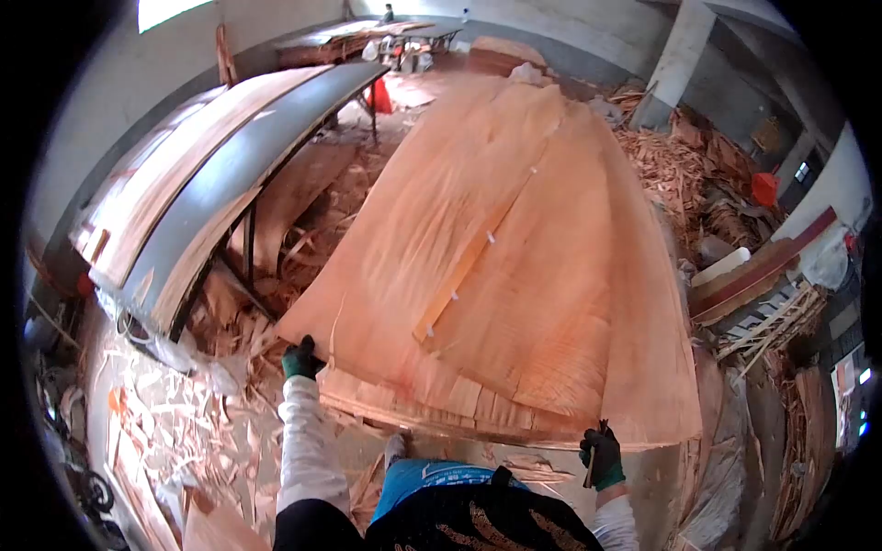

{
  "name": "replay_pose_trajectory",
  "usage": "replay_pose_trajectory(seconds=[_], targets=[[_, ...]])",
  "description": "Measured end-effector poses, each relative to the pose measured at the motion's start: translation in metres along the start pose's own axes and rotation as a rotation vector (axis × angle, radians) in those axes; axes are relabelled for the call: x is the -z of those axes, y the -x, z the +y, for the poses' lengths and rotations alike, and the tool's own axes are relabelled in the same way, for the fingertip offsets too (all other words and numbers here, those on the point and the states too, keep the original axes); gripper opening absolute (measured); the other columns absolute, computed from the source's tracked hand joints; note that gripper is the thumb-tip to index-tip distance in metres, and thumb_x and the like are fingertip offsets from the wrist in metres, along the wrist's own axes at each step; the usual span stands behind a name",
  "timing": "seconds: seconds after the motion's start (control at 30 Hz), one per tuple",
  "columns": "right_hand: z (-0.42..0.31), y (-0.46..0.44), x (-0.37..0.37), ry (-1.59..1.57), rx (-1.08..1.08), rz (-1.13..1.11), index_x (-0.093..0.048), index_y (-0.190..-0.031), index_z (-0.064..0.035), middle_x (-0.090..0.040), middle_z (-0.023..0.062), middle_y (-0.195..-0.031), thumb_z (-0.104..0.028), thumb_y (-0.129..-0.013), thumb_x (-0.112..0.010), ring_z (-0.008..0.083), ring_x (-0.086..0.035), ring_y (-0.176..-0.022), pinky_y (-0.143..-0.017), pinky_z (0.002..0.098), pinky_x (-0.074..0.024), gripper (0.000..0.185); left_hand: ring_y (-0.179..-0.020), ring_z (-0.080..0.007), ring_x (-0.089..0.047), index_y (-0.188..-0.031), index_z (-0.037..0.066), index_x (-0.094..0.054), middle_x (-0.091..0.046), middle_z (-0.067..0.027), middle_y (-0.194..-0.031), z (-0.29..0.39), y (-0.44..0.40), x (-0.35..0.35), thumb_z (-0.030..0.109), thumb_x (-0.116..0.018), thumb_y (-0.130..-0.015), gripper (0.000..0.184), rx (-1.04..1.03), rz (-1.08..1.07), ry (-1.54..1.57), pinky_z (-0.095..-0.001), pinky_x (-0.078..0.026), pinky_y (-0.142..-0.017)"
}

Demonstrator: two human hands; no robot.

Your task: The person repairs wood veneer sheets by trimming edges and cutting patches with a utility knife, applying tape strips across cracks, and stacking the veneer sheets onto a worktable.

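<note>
A large orange-brown wood veneer sheet (pixel 478 239) lies over a stack of sheets in front of me. A narrow veneer strip (pixel 469 271) with small white tape pieces runs diagonally along it. My left hand (pixel 302 359), in a dark green glove, is closed on the sheet's near left corner. My right hand (pixel 602 456), gloved too, is closed round a thin dark strip or tool (pixel 591 464) at the near edge, right of centre; what exactly it is cannot be made out.
A long table (pixel 197 216) with veneer strips stands on the left. Scraps (pixel 202 432) litter the floor. Veneer waste (pixel 684 174) is heaped at the back right near a pillar (pixel 680 64). At the far back, a person (pixel 388 14) is near another table (pixel 418 33).
</note>
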State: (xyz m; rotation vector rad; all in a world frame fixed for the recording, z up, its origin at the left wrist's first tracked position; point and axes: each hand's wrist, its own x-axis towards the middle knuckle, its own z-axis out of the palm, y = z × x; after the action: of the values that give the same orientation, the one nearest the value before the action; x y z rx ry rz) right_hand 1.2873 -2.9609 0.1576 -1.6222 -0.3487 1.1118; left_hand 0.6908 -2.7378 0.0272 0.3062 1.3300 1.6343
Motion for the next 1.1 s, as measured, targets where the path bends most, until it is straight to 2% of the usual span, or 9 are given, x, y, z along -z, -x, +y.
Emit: replay_pose_trajectory(seconds=[0.2, 0.5, 0.6, 0.63, 0.8, 0.9, 0.93, 1.03, 1.1], targets=[[0.021, -0.017, -0.014, 0.071, 0.127, 0.173, -0.055, -0.121, -0.0088, -0.047, -0.0008, -0.061, -0.004, -0.077, -0.057, 0.0087, -0.044, -0.043, -0.034, 0.0238, -0.0339, 0.044, -0.079, -0.0225, -0.064, -0.11, 0.006, -0.06, -0.065, -0.0073, -0.095, 0.01, 0.005, -0.004, 0.007, -0.069, -0.081, 0.03, -0.197, -0.036, 0.177, -0.0398, -0.056, -0.067], [0.148, -0.061, 0.066, 0.266, 0.466, 0.346, -0.062, -0.108, -0.0056, -0.054, 0.0024, -0.06, -0.001, -0.075, -0.057, 0.0112, -0.045, -0.041, -0.036, 0.0268, -0.035, 0.034, -0.066, -0.0187, -0.058, -0.096, 0.007, -0.065, -0.064, -0.0069, -0.083, -0.025, 0.051, 0.072, 0.017, -0.064, -0.088, 0.013, -0.37, 0.14, -0.278, -0.0328, -0.049, -0.056], [0.129, -0.06, 0.053, 0.247, 0.39, 0.297, -0.061, -0.109, -0.0058, -0.053, 0.0018, -0.059, -0.001, -0.075, -0.059, 0.0119, -0.044, -0.041, -0.036, 0.0271, -0.0356, 0.035, -0.065, -0.0177, -0.055, -0.091, 0.008, -0.064, -0.062, -0.0063, -0.079, -0.035, 0.052, 0.061, 0.016, -0.063, -0.089, 0.008, -0.202, 0.003, 0.179, -0.0331, -0.047, -0.054], [0.08, -0.03, 0.021, 0.114, 0.243, 0.241, -0.062, -0.111, -0.004, -0.062, 0.0046, -0.074, -0.005, -0.076, -0.059, 0.0142, -0.054, -0.052, -0.046, 0.0266, -0.0454, 0.036, -0.064, -0.0199, -0.06, -0.101, 0.006, -0.058, -0.063, -0.0049, -0.083, -0.045, 0.035, 0.068, 0.01, -0.065, -0.085, 0.018, -0.157, -0.022, 0.138, -0.034, -0.052, -0.053], [0.069, -0.076, 0.015, -0.061, 0.191, 0.18, -0.056, -0.12, -0.01, -0.052, 0.0002, -0.064, -0.003, -0.078, -0.057, 0.0111, -0.046, -0.044, -0.037, 0.0256, -0.0362, 0.042, -0.049, -0.0201, -0.052, -0.083, 0.009, -0.058, -0.058, -0.0035, -0.067, -0.057, -0.01, 0.044, 0.018, -0.068, -0.084, 0.014, 0.024, 0.082, -0.037, -0.0379, -0.043, -0.039], [0.075, -0.084, 0.023, 0.036, 0.164, 0.205, -0.053, -0.123, -0.0108, -0.052, 0.0007, -0.064, -0.004, -0.079, -0.055, 0.0115, -0.047, -0.044, -0.036, 0.0258, -0.036, 0.044, -0.051, -0.0219, -0.054, -0.084, 0.009, -0.059, -0.059, -0.004, -0.069, -0.051, -0.002, 0.039, 0.019, -0.069, -0.084, 0.014, 0.144, 0.106, -0.11, -0.0418, -0.048, -0.042], [0.075, -0.084, 0.023, 0.037, 0.161, 0.204, -0.053, -0.123, -0.0102, -0.052, 0.0008, -0.064, -0.004, -0.079, -0.055, 0.0116, -0.047, -0.044, -0.036, 0.0258, -0.036, 0.044, -0.052, -0.0273, -0.06, -0.097, 0.004, -0.06, -0.063, -0.0079, -0.077, -0.057, -0.015, 0.05, 0.015, -0.066, -0.083, 0.018, 0.153, 0.1, -0.128, -0.043, -0.052, -0.04], [0.081, -0.075, 0.02, 0.042, 0.16, 0.219, -0.055, -0.12, -0.0085, -0.05, 0.0006, -0.06, -0.004, -0.078, -0.055, 0.0113, -0.046, -0.042, -0.035, 0.0257, -0.0347, 0.043, -0.054, -0.0276, -0.062, -0.091, 0.005, -0.062, -0.063, -0.0082, -0.072, -0.06, -0.032, 0.068, 0.019, -0.067, -0.082, 0.018, 0.211, 0.047, -0.284, -0.0439, -0.053, -0.041], [0.087, -0.074, 0.017, 0.032, 0.203, 0.255, -0.057, -0.116, -0.0076, -0.046, 0.0, -0.054, -0.005, -0.077, -0.058, 0.0102, -0.042, -0.038, -0.033, 0.0256, -0.0322, 0.039, -0.058, -0.0244, -0.064, -0.084, 0.005, -0.063, -0.064, -0.0101, -0.068, -0.073, -0.036, 0.085, 0.028, -0.068, -0.081, 0.023, -0.051, -0.057, -0.449, -0.0419, -0.054, -0.051]])
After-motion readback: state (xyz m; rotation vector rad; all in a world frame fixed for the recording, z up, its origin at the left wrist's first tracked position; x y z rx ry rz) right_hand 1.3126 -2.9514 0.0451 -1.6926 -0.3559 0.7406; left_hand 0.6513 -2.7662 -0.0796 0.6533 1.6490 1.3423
